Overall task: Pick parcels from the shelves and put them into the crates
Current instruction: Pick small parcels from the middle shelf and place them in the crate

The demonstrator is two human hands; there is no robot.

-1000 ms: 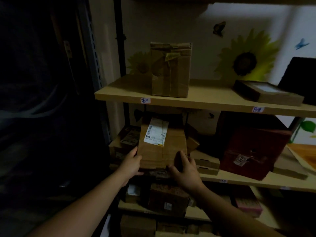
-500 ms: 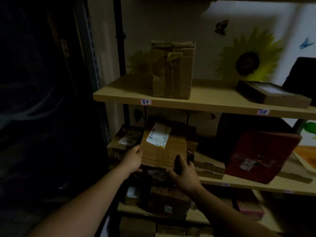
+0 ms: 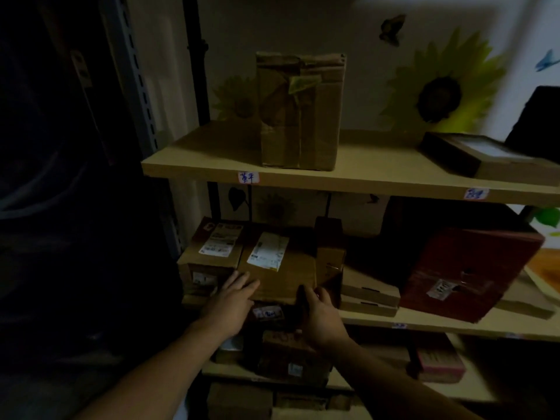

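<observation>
A: Where's the pkg sitting?
B: It's lying on the middle shelf (image 3: 439, 324), lower centre of frame. The brown parcel (image 3: 281, 277) is lying flat, label up, btw a labelled box (image 3: 212, 256) on its left & a slim upright carton (image 3: 328, 259) on its right.
A: Long axis?
B: Seems to be running front-to-back, near edge facing the hands, so I'm guessing it's sliding straight out twd the camera.
A: Hands?
B: Both are sitting at that near edge. The left hand (image 3: 230, 307) is resting on the near-left corner, fingers (image 3: 242, 283) straight & flat on top, not gripping. The right hand (image 3: 321, 319) is curling round the near-right corner, holding it as far as the dim light is showing.
A: Nearer one?
B: Abt equal; the right is doing the gripping.
</observation>
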